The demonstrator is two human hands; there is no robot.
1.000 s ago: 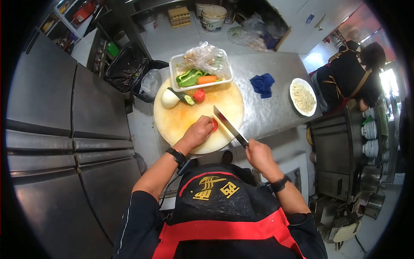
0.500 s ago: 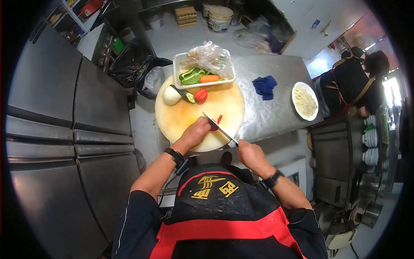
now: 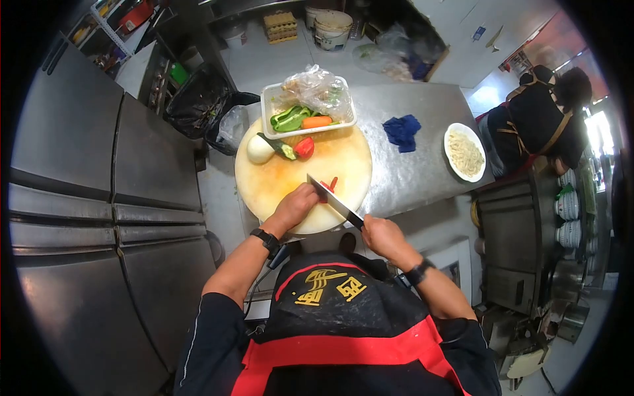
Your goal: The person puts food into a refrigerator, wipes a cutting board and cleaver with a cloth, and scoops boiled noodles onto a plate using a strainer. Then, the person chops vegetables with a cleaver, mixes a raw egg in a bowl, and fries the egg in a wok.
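On the round cutting board [image 3: 264, 191], my left hand [image 3: 297, 206] has its fingers curled down on a red vegetable piece [image 3: 322, 197], mostly hidden by the hand and blade. My right hand [image 3: 382, 235] is closed around the dark handle of a kitchen knife [image 3: 338, 206]. Its blade slants across the board, right against my left fingertips. Just beyond the blade lie a few thin red strips [image 3: 333, 183]. Farther back on the board are a round white vegetable [image 3: 259, 150], a dark green cucumber-like piece [image 3: 285, 150] and a red chunk [image 3: 304, 148].
A white plastic basket [image 3: 355, 117] at the board's back holds green pepper, a carrot and a plastic bag. A blue cloth [image 3: 401, 132] and a white bowl of noodles [image 3: 449, 148] sit on the steel table [image 3: 422, 181]. Another person [image 3: 545, 122] stands at right; a black bin bag [image 3: 198, 105] hangs left.
The knife blade has shifted slightly and tilted, showing more of its face. More red strips show beside it. My left hand stays on the red piece; the whole view has shifted slightly.
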